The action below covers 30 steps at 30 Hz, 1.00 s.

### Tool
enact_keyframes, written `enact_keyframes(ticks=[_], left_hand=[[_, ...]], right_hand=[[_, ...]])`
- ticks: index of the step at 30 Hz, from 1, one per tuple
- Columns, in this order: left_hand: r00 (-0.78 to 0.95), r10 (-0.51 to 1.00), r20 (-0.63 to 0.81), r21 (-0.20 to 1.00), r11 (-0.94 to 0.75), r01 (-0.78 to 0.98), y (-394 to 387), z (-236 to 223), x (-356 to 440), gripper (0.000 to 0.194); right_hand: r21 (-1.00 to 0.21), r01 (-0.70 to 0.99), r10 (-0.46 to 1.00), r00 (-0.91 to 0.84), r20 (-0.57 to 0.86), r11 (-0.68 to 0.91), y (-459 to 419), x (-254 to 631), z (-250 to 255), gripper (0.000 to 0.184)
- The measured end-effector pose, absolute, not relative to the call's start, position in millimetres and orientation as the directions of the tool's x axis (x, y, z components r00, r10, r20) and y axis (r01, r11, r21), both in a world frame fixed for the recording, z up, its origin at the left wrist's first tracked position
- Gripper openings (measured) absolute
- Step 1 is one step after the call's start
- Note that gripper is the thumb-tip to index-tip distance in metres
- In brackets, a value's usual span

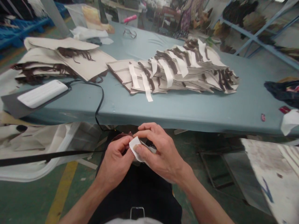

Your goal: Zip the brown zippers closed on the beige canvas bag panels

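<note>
My right hand [158, 152] is closed around a small white paper strip [135, 143], its thumb pressed on the front face. More thin white edges show behind that strip, partly hidden by the fingers. At the strip's left edge, my left hand [118, 157] pinches with thumb and forefinger. Something dark brown [121, 135] shows just behind the left fingertips; its kind is unclear. Both hands are over my lap, in front of the table edge. Beyond them lies a fanned pile of beige fabric pieces [193, 79] with dark brown trim, and white strips [166, 73] rest across it.
On the blue-covered table [187, 109], larger beige fabric pieces [81, 67] are stacked at left. A white power bank [43, 93] with a black cable [102, 96] lies nearby. Glasses [130, 33] sit farther back. A white plastic bin [53, 161] stands below left, a stained board [273, 174] at right.
</note>
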State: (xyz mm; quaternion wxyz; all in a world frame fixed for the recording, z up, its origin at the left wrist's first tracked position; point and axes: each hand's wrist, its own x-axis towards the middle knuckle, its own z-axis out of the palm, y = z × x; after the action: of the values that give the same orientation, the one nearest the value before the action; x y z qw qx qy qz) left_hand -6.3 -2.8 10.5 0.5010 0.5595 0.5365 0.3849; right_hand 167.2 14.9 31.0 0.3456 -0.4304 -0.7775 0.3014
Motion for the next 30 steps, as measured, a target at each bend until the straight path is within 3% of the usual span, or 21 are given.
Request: enact_keyframes(ticks=[5,11,15,16,18,20,22,25,30], left_hand=[[0.13,0.982,-0.135,0.976,0.109,0.19,-5,11,-4,0.029],[0.102,0.98,-0.173,0.973,0.154,0.173,-5,11,-3,0.034],[0.14,0.973,-0.181,0.972,0.156,0.178,-1,13,-11,0.038],[0.158,0.971,-0.179,0.97,0.147,0.191,1,14,-14,0.039],[0.199,0.967,-0.159,0.968,0.113,0.225,3,17,-20,0.04],[0.242,0.961,-0.133,0.966,0.071,0.249,5,19,-26,0.04],[0.27,0.955,-0.121,0.966,0.05,0.255,7,19,-30,0.041],[0.299,0.943,-0.148,0.977,0.092,0.195,9,14,-32,0.04],[0.319,0.913,-0.253,0.96,0.277,-0.031,10,3,-27,0.039]], right_hand=[[-0.915,0.233,0.911,-0.332,0.244,0.33,14,161,20,0.006],[-0.997,-0.021,0.969,-0.235,0.076,0.073,8,161,27,0.014],[-0.961,-0.261,0.961,-0.278,-0.017,-0.092,2,185,44,0.031],[-0.962,-0.241,0.948,-0.314,-0.044,-0.125,0,192,50,0.031],[-0.992,-0.045,0.928,-0.36,-0.097,-0.122,-3,201,60,0.024],[-0.975,0.224,0.937,-0.34,-0.083,-0.005,-6,203,67,0.017],[-0.915,0.384,0.949,-0.314,0.0,0.127,-7,199,68,0.016],[-0.869,0.453,0.956,-0.284,0.071,0.199,-3,187,63,0.014],[-0.858,0.485,0.961,-0.273,0.031,0.166,9,174,53,0.009]])
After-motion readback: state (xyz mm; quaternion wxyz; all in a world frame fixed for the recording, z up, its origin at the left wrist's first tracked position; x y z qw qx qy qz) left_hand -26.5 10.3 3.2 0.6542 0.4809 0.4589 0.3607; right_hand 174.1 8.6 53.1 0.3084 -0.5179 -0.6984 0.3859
